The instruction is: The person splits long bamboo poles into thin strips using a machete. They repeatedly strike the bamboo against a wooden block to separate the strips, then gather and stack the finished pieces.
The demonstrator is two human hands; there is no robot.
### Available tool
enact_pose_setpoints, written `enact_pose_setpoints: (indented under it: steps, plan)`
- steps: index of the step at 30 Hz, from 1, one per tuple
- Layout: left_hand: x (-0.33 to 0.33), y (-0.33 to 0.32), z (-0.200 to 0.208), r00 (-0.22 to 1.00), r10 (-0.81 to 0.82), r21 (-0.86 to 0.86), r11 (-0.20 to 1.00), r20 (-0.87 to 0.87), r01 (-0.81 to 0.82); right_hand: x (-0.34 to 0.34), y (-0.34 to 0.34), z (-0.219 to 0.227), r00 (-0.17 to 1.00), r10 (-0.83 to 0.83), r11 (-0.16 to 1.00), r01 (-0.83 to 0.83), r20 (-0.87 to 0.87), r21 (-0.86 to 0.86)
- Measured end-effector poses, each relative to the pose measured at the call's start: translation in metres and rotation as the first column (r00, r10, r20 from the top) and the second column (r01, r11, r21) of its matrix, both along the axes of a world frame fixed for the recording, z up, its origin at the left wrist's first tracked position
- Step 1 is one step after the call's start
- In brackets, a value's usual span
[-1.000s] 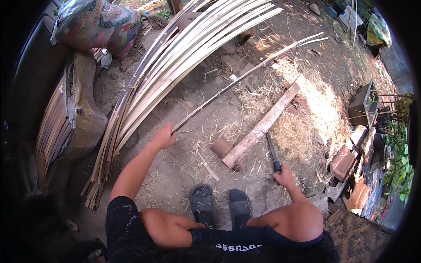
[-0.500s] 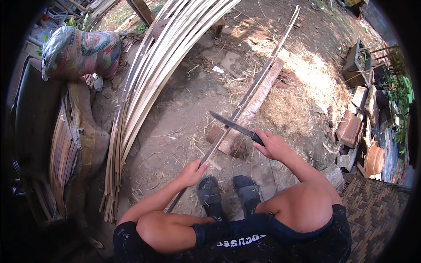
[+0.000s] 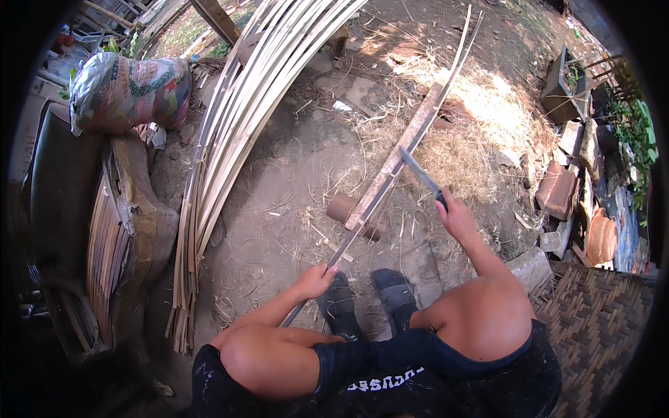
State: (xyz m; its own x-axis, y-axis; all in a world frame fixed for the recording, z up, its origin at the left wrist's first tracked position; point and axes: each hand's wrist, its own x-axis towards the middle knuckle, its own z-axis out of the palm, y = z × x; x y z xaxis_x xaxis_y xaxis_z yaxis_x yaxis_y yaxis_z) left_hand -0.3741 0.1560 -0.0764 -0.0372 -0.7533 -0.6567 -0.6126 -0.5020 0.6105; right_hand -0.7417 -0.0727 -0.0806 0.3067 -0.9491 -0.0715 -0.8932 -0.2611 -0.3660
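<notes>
My left hand [image 3: 317, 281] is closed around the near part of a long, thin bamboo strip [image 3: 380, 195], which slants away to the upper right. Toward its far end the strip parts into two thin lengths. Under and beside it lies a pale wooden plank [image 3: 390, 167], its near end resting across a short brown log [image 3: 343, 207]. In my right hand [image 3: 458, 217] is the dark handle of a knife [image 3: 421, 173]. The blade points up and left, its tip at the strip beside the plank; whether they touch I cannot tell.
A large bundle of pale strips [image 3: 258, 97] arches along the left. Beyond it stand a stuffed patterned sack [image 3: 132, 92] and more bundled strips [image 3: 104, 244]. Shavings [image 3: 453, 167] cover the ground at right, near bricks [image 3: 557, 188], an orange basket [image 3: 601, 237] and a woven mat [image 3: 592, 320].
My right hand and the knife have moved up and right, farther along the strip. The strip has shifted to the plank's right side. My left hand keeps its hold, slightly lower.
</notes>
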Motion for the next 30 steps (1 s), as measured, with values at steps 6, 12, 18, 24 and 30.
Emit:
enact_pose_setpoints:
  steps: [6, 12, 18, 24, 30]
  plan:
    - [0.001, 0.006, -0.008, 0.998, 0.027, 0.011, 1.0, -0.053, -0.026, -0.012, 0.003, 0.0, 0.975, 0.162, 0.986, -0.165, 0.153, 0.008]
    - [-0.004, -0.002, -0.024, 0.98, 0.095, 0.108, 0.991, -0.174, -0.077, -0.02, -0.01, -0.017, 0.988, 0.129, 0.989, -0.134, 0.084, 0.056]
    - [-0.001, -0.011, -0.01, 0.976, 0.146, 0.211, 0.971, -0.164, -0.11, -0.018, -0.024, -0.021, 0.983, -0.062, 0.998, 0.056, 0.175, 0.04]
    - [0.0, -0.008, -0.004, 0.972, 0.158, 0.194, 0.973, -0.175, -0.123, -0.015, -0.008, -0.02, 0.977, 0.207, 0.977, -0.209, 0.039, 0.032]
    - [0.019, 0.012, -0.012, 0.998, 0.057, 0.046, 0.997, 0.002, -0.057, 0.005, 0.001, -0.027, 0.929, 0.369, 0.928, -0.369, -0.009, 0.052]
